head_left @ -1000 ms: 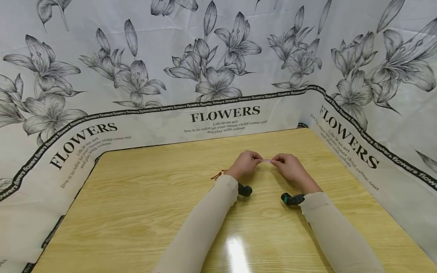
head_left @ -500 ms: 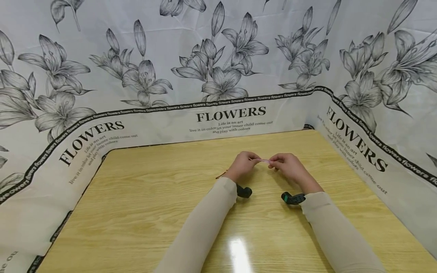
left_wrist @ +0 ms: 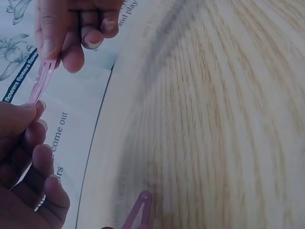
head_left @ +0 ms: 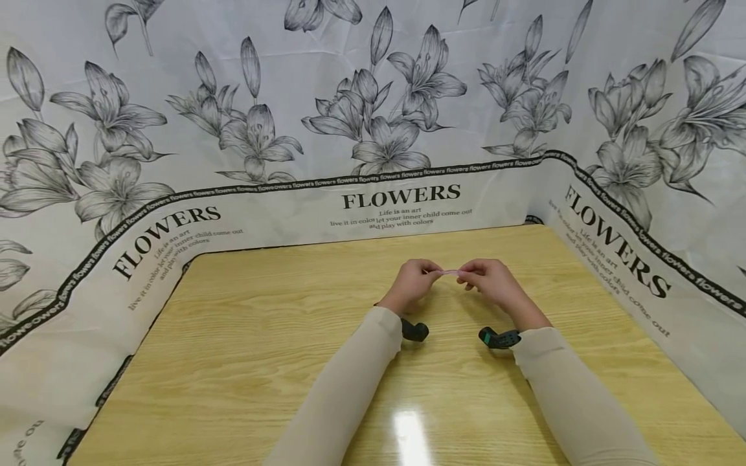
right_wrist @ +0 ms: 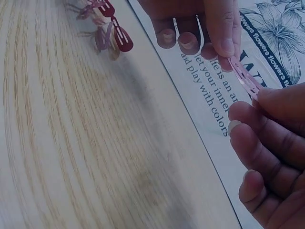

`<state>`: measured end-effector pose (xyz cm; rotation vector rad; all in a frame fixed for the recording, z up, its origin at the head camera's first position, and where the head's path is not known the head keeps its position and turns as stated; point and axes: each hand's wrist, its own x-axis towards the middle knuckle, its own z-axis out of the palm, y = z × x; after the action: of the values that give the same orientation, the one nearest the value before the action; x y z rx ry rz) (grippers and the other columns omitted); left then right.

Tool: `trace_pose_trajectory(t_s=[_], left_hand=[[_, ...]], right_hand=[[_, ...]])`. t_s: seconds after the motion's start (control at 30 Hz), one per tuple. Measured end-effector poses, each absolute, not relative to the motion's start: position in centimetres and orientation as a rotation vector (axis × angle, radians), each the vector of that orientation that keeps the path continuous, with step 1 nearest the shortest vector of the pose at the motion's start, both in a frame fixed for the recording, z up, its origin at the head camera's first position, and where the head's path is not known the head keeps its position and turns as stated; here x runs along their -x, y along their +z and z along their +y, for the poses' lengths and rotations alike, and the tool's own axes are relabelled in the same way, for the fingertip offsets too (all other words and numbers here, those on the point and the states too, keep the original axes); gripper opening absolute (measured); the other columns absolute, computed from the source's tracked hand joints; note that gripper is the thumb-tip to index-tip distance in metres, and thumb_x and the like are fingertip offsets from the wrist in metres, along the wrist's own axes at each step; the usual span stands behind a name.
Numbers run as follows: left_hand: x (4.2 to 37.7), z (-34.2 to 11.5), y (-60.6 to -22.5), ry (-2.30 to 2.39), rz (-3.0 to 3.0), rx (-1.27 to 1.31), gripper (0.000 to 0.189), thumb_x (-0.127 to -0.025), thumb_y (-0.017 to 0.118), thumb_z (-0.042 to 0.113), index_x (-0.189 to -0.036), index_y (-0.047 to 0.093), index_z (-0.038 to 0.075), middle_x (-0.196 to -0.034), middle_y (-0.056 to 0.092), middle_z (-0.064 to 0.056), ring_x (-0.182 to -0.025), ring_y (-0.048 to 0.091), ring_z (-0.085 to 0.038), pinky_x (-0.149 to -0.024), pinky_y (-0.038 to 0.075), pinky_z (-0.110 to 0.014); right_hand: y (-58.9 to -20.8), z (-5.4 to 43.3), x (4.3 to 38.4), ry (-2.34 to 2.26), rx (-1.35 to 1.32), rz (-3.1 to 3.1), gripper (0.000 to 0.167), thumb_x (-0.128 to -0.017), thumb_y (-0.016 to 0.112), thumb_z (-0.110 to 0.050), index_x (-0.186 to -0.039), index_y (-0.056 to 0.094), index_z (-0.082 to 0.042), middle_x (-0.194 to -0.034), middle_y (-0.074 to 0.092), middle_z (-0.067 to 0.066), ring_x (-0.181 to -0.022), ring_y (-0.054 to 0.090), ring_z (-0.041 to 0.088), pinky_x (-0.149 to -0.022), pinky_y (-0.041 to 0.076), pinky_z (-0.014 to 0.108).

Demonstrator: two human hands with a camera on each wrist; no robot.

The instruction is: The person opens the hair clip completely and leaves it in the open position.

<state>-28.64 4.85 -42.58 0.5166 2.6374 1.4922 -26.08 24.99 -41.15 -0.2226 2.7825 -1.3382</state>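
Observation:
A pink snap hair clip [head_left: 451, 272] is stretched between both hands above the far part of the table. My left hand [head_left: 412, 283] pinches one end between thumb and finger. The opposite end is pinched by my right hand [head_left: 492, 282]. In the left wrist view the slotted, slightly bowed clip [left_wrist: 43, 81] spans from the left hand [left_wrist: 24, 157] to the right hand [left_wrist: 78, 28]. The right wrist view also shows this clip [right_wrist: 245, 78], its ends covered by fingertips.
Dark red hair clips [right_wrist: 123, 36] and pink ones lie in a cluster on the wood-grain table [head_left: 250, 349]; the left forearm mostly hides them from the head view. Another pink clip [left_wrist: 144, 202] shows at the left wrist view's bottom edge. A flower-printed cloth [head_left: 280, 213] encloses the table.
The head view has turned slightly left. Both hands keep their pinch on the hair clip, with small finger shifts. The red clips beside the left wrist have become almost hidden behind it.

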Motion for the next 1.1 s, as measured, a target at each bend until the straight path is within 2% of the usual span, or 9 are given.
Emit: trace_pose_trajectory(t_s=[0.2, 0.43, 0.63, 0.8, 1.0, 1.1], left_hand=[[28.3, 4.0, -42.7, 1.500, 2.644, -0.537, 0.023, -0.097, 0.059, 0.032, -0.102, 0.074, 0.015, -0.100, 0.068, 0.005, -0.083, 0.056, -0.013, -0.072, 0.047, -0.030], [27.8, 2.9, -42.8, 1.546, 2.601, -0.473, 0.018, -0.097, 0.058, 0.032, -0.099, 0.072, 0.021, -0.100, 0.065, 0.008, -0.086, 0.056, -0.012, -0.076, 0.048, -0.030], [27.7, 1.7, -42.8, 1.566, 2.585, -0.496, 0.022, -0.098, 0.058, 0.030, -0.105, 0.072, 0.014, -0.101, 0.067, 0.002, -0.086, 0.056, -0.014, -0.076, 0.049, -0.030], [27.5, 0.7, -42.6, 1.607, 2.543, -0.512, 0.021, -0.098, 0.058, 0.031, -0.102, 0.071, 0.016, -0.105, 0.068, -0.009, -0.090, 0.064, -0.028, -0.073, 0.054, -0.032], [27.0, -0.5, -42.5, 1.689, 2.436, -0.510, 0.027, -0.097, 0.059, 0.028, -0.108, 0.070, 0.005, -0.110, 0.065, -0.011, -0.107, 0.063, -0.034, -0.086, 0.055, -0.040], [26.9, -1.1, -42.7, 1.687, 2.422, -0.509, 0.027, -0.097, 0.059, 0.029, -0.108, 0.070, 0.006, -0.112, 0.065, -0.012, -0.108, 0.063, -0.033, -0.089, 0.054, -0.040]], right_hand=[[-41.3, 24.4, 25.9, -1.398, 0.251, 2.739, 0.033, -0.100, 0.054, -0.031, -0.114, 0.064, -0.003, -0.107, 0.069, 0.017, -0.091, 0.063, 0.026, -0.076, 0.049, 0.042], [-41.4, 23.5, 25.9, -1.449, 0.283, 2.695, 0.035, -0.099, 0.056, -0.033, -0.114, 0.065, -0.003, -0.108, 0.065, 0.020, -0.098, 0.061, 0.035, -0.080, 0.049, 0.047], [-41.4, 22.6, 25.9, -1.481, 0.318, 2.663, 0.036, -0.099, 0.056, -0.033, -0.115, 0.064, -0.002, -0.109, 0.062, 0.025, -0.099, 0.059, 0.039, -0.080, 0.049, 0.047], [-41.4, 21.9, 26.1, -1.499, 0.361, 2.646, 0.036, -0.098, 0.056, -0.034, -0.113, 0.065, -0.002, -0.106, 0.062, 0.026, -0.097, 0.057, 0.040, -0.078, 0.048, 0.047], [-41.1, 20.9, 25.9, -1.506, 0.418, 2.609, 0.038, -0.098, 0.057, -0.033, -0.113, 0.064, 0.001, -0.106, 0.062, 0.025, -0.097, 0.057, 0.042, -0.078, 0.048, 0.048], [-41.0, 20.4, 25.7, -1.504, 0.437, 2.592, 0.035, -0.098, 0.058, -0.033, -0.111, 0.065, -0.001, -0.107, 0.062, 0.026, -0.098, 0.057, 0.042, -0.078, 0.048, 0.048]])
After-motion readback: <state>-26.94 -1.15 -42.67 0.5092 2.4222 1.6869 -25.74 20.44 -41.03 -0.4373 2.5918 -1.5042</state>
